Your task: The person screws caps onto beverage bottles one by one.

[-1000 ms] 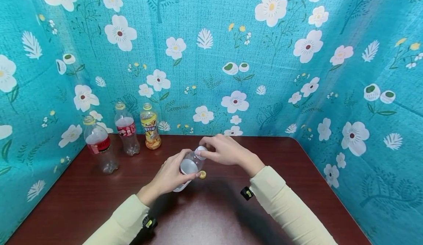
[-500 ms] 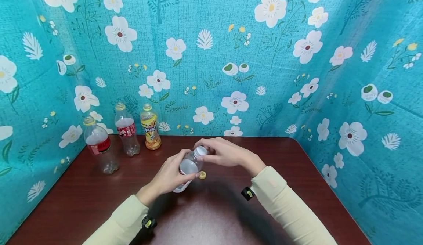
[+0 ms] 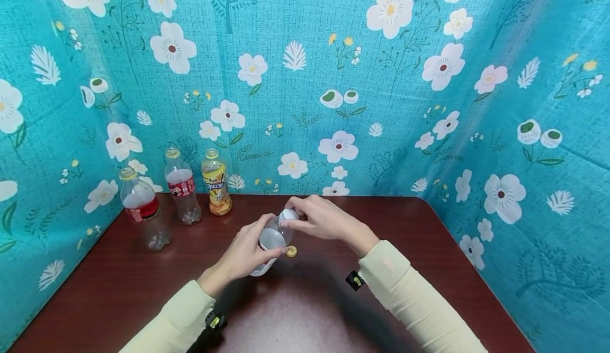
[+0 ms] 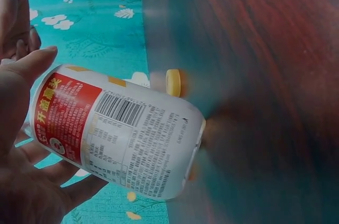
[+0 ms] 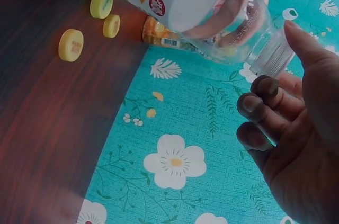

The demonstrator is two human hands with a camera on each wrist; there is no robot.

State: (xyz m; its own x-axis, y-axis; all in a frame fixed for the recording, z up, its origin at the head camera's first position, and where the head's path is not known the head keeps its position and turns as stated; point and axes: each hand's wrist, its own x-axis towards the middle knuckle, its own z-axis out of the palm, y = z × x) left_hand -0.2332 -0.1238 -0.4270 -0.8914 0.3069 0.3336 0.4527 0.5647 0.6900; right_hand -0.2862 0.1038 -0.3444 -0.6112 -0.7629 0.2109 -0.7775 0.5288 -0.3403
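Observation:
My left hand [image 3: 243,250] grips a clear plastic bottle [image 4: 116,128] with a white, red and yellow label. The bottle tilts, its neck leaning up and to the right. At the neck sits a white ridged screw cap [image 5: 273,54], which my right hand [image 3: 326,220] holds between thumb and fingers. In the right wrist view the thumb lies on one side of the cap and the curled fingers on the other. Below the bottle, several loose yellow bottle caps [image 5: 71,45] lie on the table; in the head view only one yellow cap shows, the others being hidden.
Three bottles stand at the back left of the dark red table [image 3: 405,300]: a large red-labelled bottle [image 3: 145,207], a smaller red-labelled bottle [image 3: 183,186] and a yellow-labelled bottle [image 3: 216,183]. A blue flowered curtain [image 3: 305,78] surrounds the table's back and sides.
The right hand's fingers have shifted back and forth around the white cap. The left hand and the bottle have stayed almost in place.

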